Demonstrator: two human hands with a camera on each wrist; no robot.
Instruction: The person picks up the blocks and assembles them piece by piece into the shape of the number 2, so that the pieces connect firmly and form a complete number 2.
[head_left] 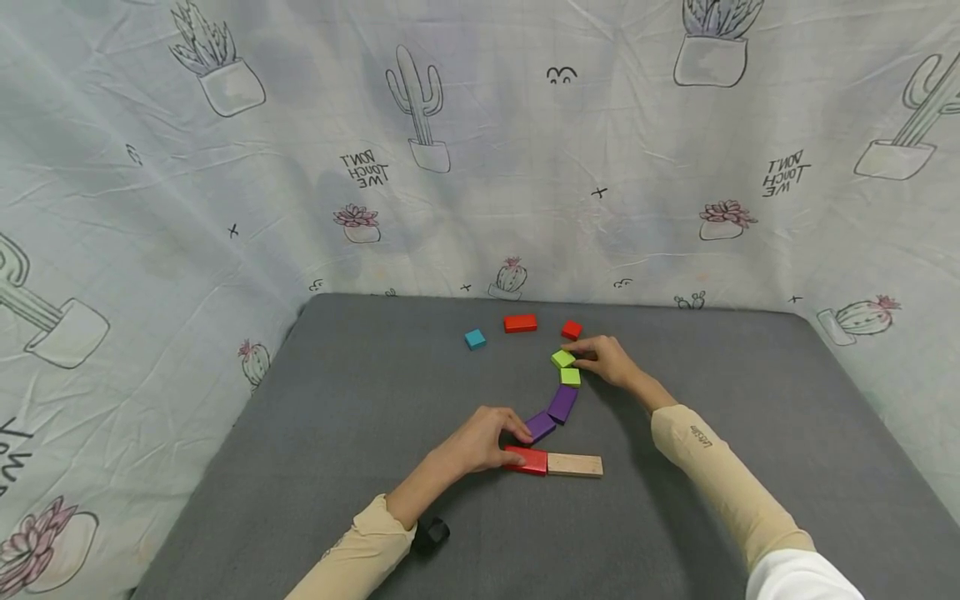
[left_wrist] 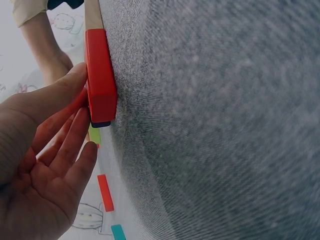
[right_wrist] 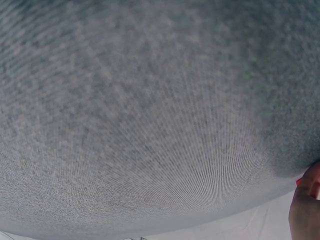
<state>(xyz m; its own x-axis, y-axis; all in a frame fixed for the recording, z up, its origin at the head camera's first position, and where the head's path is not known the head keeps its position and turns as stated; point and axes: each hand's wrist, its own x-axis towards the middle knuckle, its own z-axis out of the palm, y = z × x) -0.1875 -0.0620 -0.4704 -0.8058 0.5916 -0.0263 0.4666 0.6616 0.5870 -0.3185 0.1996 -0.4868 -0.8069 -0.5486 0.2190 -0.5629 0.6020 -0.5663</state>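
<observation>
My left hand touches the left end of a red block with its thumb, while its fingertips rest at the near purple block. In the left wrist view, the thumb lies against the red block and the other fingers extend loosely behind it. A plain wooden block continues the red one end to end. My right hand pinches the far lime-green block between thumb and index finger. A second lime-green block and another purple block continue the curved row.
Beyond the row lie a small red block, a longer red block and a blue block. A black object is beside the left forearm. Patterned cloth hangs behind the grey table.
</observation>
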